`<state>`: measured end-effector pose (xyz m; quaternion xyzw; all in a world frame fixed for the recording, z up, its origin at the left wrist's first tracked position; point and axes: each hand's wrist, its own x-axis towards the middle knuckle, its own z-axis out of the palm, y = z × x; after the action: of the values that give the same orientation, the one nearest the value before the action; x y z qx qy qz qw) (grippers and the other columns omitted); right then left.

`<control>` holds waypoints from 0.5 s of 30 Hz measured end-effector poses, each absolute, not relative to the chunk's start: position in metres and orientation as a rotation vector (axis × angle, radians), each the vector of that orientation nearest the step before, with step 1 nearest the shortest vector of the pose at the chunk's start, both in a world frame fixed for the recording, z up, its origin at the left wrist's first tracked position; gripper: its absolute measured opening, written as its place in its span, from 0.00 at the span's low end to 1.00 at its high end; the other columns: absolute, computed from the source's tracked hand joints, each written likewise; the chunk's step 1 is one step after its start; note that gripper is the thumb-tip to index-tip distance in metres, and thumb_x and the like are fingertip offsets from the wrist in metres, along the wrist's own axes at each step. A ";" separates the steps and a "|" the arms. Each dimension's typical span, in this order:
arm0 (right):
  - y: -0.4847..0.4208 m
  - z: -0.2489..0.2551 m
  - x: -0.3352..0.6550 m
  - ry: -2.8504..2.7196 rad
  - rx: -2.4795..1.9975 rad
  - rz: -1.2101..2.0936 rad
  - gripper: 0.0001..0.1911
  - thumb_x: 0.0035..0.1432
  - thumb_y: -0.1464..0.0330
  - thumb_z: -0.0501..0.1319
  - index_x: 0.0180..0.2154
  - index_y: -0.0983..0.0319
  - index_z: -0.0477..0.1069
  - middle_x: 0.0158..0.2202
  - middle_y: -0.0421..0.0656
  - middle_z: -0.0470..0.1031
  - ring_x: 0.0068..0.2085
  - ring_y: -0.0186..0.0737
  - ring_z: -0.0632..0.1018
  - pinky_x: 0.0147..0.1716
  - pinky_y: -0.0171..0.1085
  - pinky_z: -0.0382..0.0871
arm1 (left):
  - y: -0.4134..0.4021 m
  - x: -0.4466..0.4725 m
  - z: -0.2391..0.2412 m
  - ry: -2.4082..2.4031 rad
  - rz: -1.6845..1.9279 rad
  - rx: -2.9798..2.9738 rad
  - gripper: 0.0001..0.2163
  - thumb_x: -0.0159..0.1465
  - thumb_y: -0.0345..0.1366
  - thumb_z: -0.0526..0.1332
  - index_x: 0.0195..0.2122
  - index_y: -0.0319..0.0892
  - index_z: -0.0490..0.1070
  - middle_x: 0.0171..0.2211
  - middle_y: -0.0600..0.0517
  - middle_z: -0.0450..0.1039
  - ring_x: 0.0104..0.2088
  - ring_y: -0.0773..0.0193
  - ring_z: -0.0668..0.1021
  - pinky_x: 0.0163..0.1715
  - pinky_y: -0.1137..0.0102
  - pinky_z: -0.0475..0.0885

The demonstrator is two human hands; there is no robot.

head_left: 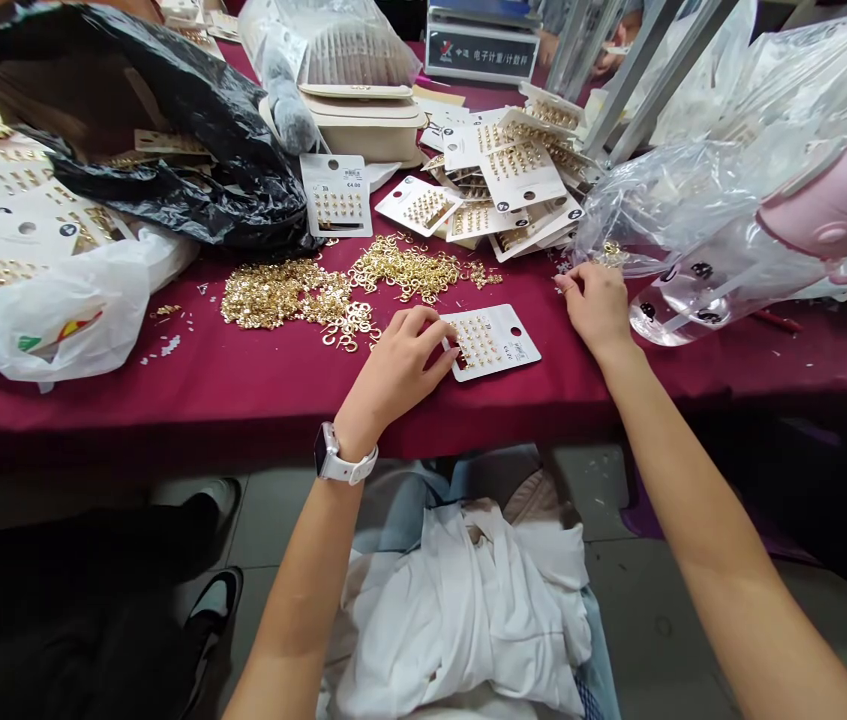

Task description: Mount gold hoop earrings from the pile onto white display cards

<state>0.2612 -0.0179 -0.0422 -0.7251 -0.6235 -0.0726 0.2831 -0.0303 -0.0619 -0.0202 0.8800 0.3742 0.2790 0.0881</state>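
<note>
A white earring card (496, 340) with rows of gold studs lies on the dark red tablecloth (243, 380). My left hand (400, 360), a white watch on its wrist, rests on the card's left edge with its fingers curled on it. My right hand (597, 303) is further right, beside a clear plastic bag (700, 200), fingers pinched together on something too small to name. Loose gold hoops and studs (333, 290) lie heaped just beyond my left hand.
A stack of filled earring cards (513, 180) sits behind the card. A black plastic bag (168, 130) and white bags with more cards (33, 260) fill the left. A cream box (363, 120) and a scale (479, 45) stand at the back. Another person's legs (78, 590) are at lower left.
</note>
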 end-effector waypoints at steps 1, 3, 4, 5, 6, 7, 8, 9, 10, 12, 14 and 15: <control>-0.017 -0.044 0.262 -1.682 -1.943 -0.216 0.15 0.63 0.59 0.48 0.30 0.58 0.66 0.38 0.52 0.75 0.43 0.56 0.70 0.44 0.53 0.62 | -0.062 -0.030 -0.020 1.097 0.833 2.630 0.06 0.66 0.34 0.56 0.42 0.41 0.69 0.45 0.46 0.66 0.46 0.58 0.69 0.50 0.60 0.68; -0.016 -0.047 0.262 -1.703 -1.964 -0.247 0.17 0.64 0.58 0.45 0.31 0.58 0.65 0.38 0.52 0.74 0.42 0.54 0.70 0.44 0.52 0.63 | -0.062 -0.031 -0.021 1.062 0.835 2.648 0.06 0.66 0.34 0.55 0.41 0.42 0.69 0.45 0.46 0.66 0.47 0.58 0.69 0.50 0.61 0.68; -0.015 -0.047 0.262 -1.710 -1.979 -0.252 0.17 0.64 0.58 0.44 0.31 0.58 0.65 0.37 0.52 0.74 0.42 0.54 0.70 0.44 0.52 0.63 | -0.062 -0.031 -0.020 1.047 0.836 2.654 0.06 0.66 0.34 0.55 0.41 0.42 0.70 0.45 0.46 0.66 0.47 0.58 0.68 0.50 0.61 0.68; -0.015 -0.048 0.261 -1.713 -1.996 -0.252 0.17 0.64 0.58 0.43 0.31 0.58 0.65 0.38 0.52 0.74 0.43 0.54 0.70 0.44 0.51 0.63 | -0.062 -0.031 -0.020 1.036 0.835 2.657 0.06 0.66 0.34 0.55 0.41 0.42 0.70 0.45 0.46 0.66 0.47 0.59 0.68 0.50 0.61 0.68; -0.015 -0.048 0.261 -1.714 -2.013 -0.246 0.17 0.64 0.58 0.43 0.31 0.58 0.65 0.38 0.52 0.74 0.43 0.54 0.70 0.44 0.52 0.63 | -0.063 -0.031 -0.020 1.029 0.836 2.659 0.06 0.66 0.34 0.55 0.41 0.42 0.70 0.45 0.46 0.66 0.47 0.59 0.68 0.50 0.62 0.68; -0.015 -0.048 0.260 -1.713 -2.027 -0.236 0.17 0.65 0.59 0.43 0.32 0.58 0.64 0.39 0.52 0.74 0.44 0.54 0.70 0.44 0.52 0.62 | -0.063 -0.031 -0.020 1.025 0.838 2.660 0.06 0.67 0.34 0.55 0.40 0.42 0.70 0.44 0.46 0.66 0.47 0.59 0.68 0.50 0.62 0.68; -0.015 -0.047 0.260 -1.713 -2.040 -0.224 0.16 0.64 0.59 0.44 0.32 0.58 0.64 0.40 0.53 0.73 0.44 0.54 0.69 0.45 0.52 0.62 | -0.063 -0.031 -0.020 1.022 0.843 2.661 0.06 0.67 0.34 0.55 0.40 0.42 0.71 0.44 0.46 0.66 0.47 0.59 0.68 0.50 0.62 0.68; -0.015 -0.047 0.259 -1.713 -2.051 -0.211 0.15 0.64 0.60 0.45 0.33 0.58 0.64 0.40 0.53 0.73 0.45 0.55 0.69 0.45 0.52 0.62 | -0.063 -0.031 -0.020 1.019 0.848 2.664 0.06 0.67 0.34 0.55 0.40 0.42 0.71 0.44 0.46 0.66 0.46 0.59 0.68 0.50 0.62 0.69; -0.015 -0.047 0.259 -1.712 -2.059 -0.199 0.13 0.64 0.61 0.46 0.33 0.59 0.64 0.41 0.53 0.73 0.46 0.55 0.69 0.46 0.52 0.62 | -0.063 -0.031 -0.020 1.015 0.852 2.666 0.06 0.67 0.34 0.55 0.40 0.42 0.71 0.44 0.46 0.67 0.46 0.59 0.68 0.49 0.62 0.69; -0.015 -0.048 0.259 -1.715 -2.062 -0.186 0.11 0.62 0.62 0.48 0.33 0.59 0.64 0.41 0.54 0.73 0.46 0.56 0.68 0.46 0.53 0.61 | -0.063 -0.031 -0.020 1.009 0.860 2.671 0.06 0.67 0.34 0.55 0.40 0.41 0.71 0.44 0.46 0.67 0.46 0.59 0.69 0.49 0.63 0.69; -0.014 -0.050 0.260 -1.725 -2.039 -0.191 0.11 0.62 0.62 0.49 0.31 0.59 0.64 0.41 0.54 0.73 0.46 0.56 0.68 0.47 0.54 0.60 | -0.063 -0.031 -0.020 1.006 0.860 2.672 0.06 0.67 0.34 0.55 0.40 0.41 0.71 0.44 0.46 0.67 0.46 0.59 0.69 0.49 0.63 0.69; -0.014 -0.051 0.260 -1.734 -2.024 -0.195 0.11 0.61 0.62 0.49 0.31 0.59 0.64 0.40 0.54 0.73 0.46 0.56 0.68 0.48 0.55 0.60 | -0.063 -0.031 -0.020 1.007 0.859 2.671 0.06 0.67 0.34 0.55 0.40 0.41 0.71 0.44 0.46 0.67 0.46 0.59 0.69 0.49 0.63 0.69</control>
<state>0.2602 -0.0142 -0.0506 -0.7366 -0.6310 -0.0711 0.2328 -0.0306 -0.0630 -0.0197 0.8931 0.3367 0.2873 0.0800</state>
